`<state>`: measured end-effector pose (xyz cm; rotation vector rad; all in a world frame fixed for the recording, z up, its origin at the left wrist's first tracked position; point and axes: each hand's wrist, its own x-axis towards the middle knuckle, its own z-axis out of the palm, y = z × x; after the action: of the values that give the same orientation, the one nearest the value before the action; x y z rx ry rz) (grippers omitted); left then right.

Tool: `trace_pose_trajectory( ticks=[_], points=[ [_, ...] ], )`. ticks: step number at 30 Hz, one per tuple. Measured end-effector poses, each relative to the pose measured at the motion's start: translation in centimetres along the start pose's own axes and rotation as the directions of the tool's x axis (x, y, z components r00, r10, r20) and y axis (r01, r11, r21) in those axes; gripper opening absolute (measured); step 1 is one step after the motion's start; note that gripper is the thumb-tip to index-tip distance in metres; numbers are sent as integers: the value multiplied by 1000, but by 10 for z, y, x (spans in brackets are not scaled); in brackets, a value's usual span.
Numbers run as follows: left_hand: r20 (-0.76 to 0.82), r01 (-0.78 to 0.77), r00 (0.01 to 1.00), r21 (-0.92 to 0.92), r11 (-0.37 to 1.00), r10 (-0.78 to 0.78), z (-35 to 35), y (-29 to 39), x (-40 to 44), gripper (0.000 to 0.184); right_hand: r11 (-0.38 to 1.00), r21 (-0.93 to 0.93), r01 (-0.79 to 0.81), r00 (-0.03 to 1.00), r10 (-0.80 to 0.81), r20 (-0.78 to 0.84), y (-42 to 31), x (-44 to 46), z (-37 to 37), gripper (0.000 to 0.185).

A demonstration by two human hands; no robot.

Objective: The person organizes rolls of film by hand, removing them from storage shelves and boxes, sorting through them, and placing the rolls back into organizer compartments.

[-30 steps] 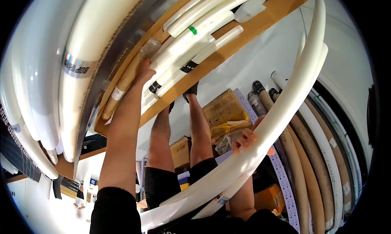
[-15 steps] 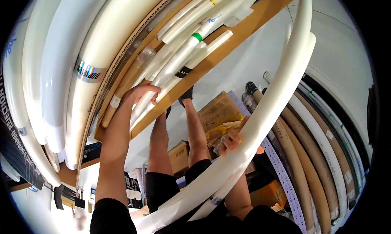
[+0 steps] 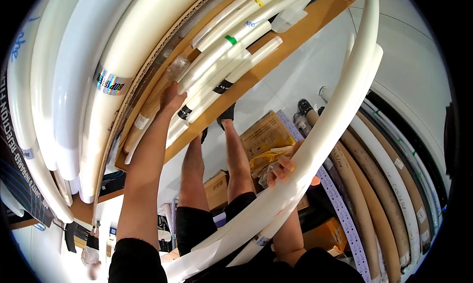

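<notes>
My right hand is wrapped round a long white roll, its fingers curled at the near edge and a fingertip showing past the far edge. A second, thinner white roll lies alongside that one. My left hand is inside a long cardboard box, at the lower end of a white roll with green tape. Its fingers are mostly hidden behind the roll. Beside it lie a roll with a black band and crumpled clear plastic.
Large white rolls stand at the left. Brown and white tubes lean at the right behind a perforated purple strip. Cardboard boxes are on the floor near my legs. A person's hand shows at the bottom left.
My left hand has moved up and slightly left in the box, and the green-taped roll has shifted up and left, exposing another black-banded roll end. My right hand keeps its grip.
</notes>
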<state>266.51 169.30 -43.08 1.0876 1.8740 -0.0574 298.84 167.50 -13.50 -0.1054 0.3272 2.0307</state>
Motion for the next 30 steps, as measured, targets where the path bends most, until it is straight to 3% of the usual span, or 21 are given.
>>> trace_pose_trajectory(
  ticks=[2,8,10,11,13,16,17,20,21,25,26,29,30],
  points=[
    [-47,-5,999,16,1000,5,6,0,1,50,1000,15,-9,1000,9,2,-1,2,0,51],
    [57,65,996,150,987,-74,-10,34,-20,51,999,-27,27,999,-28,-40,-3,-6,-5,54],
    [-101,107,991,249,963,-84,-7,37,-25,50,999,-22,34,999,-35,-38,-3,-5,-4,55],
    [-99,107,991,250,962,-85,-3,31,-25,50,999,-18,37,999,-37,-39,-4,-5,-6,55],
    [-271,58,963,228,972,6,6,16,-24,50,999,-11,39,998,-39,-40,-4,-4,-5,55],
    [-329,102,944,263,959,-10,-11,30,-39,50,999,-8,35,999,-35,-39,-8,-1,-5,56],
    [-366,57,927,341,938,77,-13,25,-38,46,999,-8,34,999,-34,-40,-9,0,-4,56],
    [-418,80,907,301,950,56,-14,15,-45,42,999,-18,29,999,-30,-37,-13,2,-2,57],
    [-527,1,828,344,939,192,-10,6,-49,38,999,-17,29,999,-30,-35,-14,4,-1,57],
    [-474,64,871,362,930,125,-27,2,-70,40,1000,-17,22,999,-23,-40,-18,8,3,58],
    [-513,-29,821,399,916,250,-27,-8,-72,38,1000,-16,19,999,-19,-43,-18,10,5,58],
    [-525,-20,824,353,936,215,-27,-23,-93,33,1000,21,4,998,-3,-58,-15,10,6,59],
    [-496,-9,849,334,942,184,-30,-25,-101,33,999,46,6,999,-4,-51,-15,8,6,51]
  ],
)
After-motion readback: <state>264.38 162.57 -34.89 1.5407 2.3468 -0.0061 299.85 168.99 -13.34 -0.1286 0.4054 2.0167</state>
